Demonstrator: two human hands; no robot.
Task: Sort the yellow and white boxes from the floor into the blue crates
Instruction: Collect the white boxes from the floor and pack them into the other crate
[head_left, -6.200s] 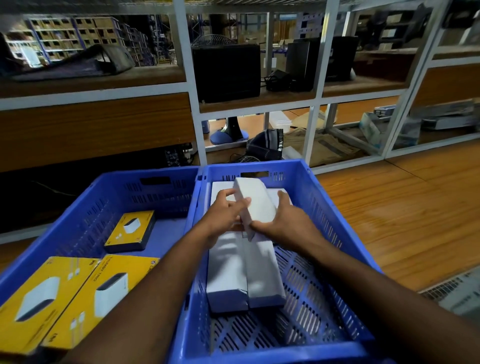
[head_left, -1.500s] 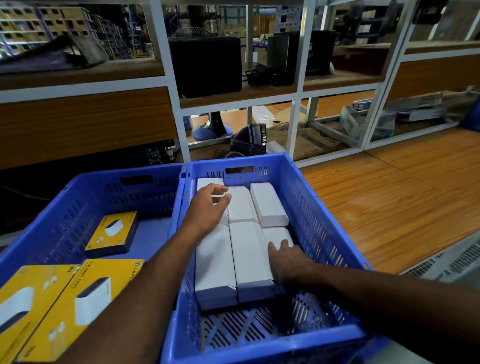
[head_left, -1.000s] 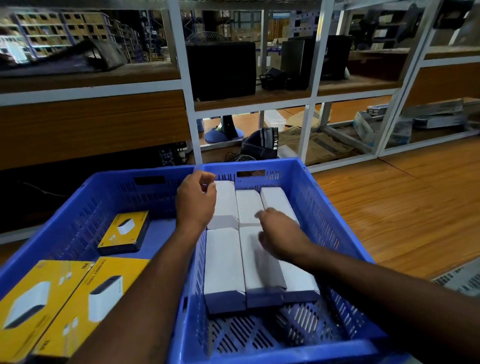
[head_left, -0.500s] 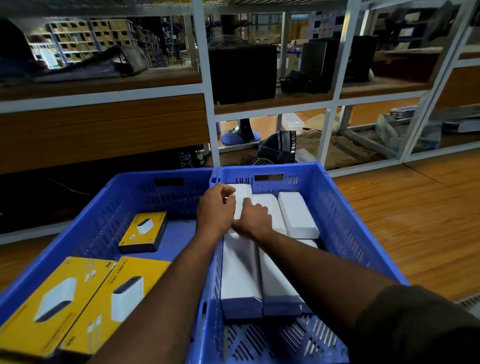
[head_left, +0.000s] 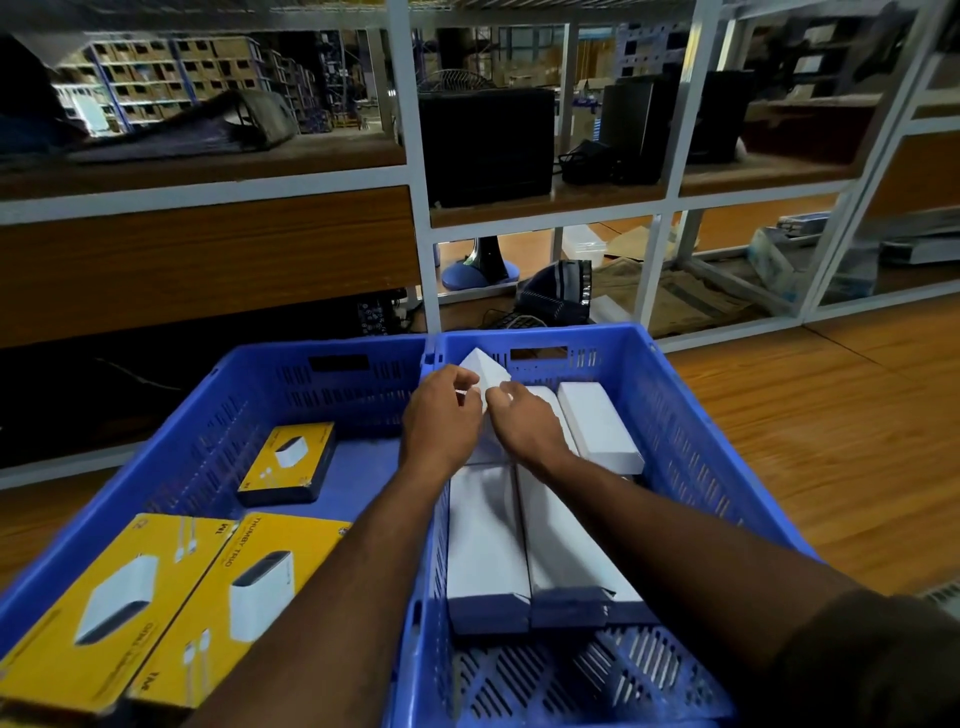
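Observation:
Two blue crates stand side by side on the floor. The left crate (head_left: 208, 415) holds three yellow boxes (head_left: 288, 462). The right crate (head_left: 691, 431) holds several white boxes (head_left: 597, 426) laid flat in rows. My left hand (head_left: 441, 421) and my right hand (head_left: 524, 426) both pinch one white box (head_left: 485, 371) at the crate's far left corner. Its far end is tilted up above the others.
A white metal shelf rack (head_left: 415, 171) with wooden boards stands right behind the crates. It holds a black case (head_left: 488, 140), cables and bags. Wooden floor (head_left: 831, 415) stretches to the right of the crates.
Both hands came together at the far left white box and lifted its end up. Half a second ago it lay flat under my hands.

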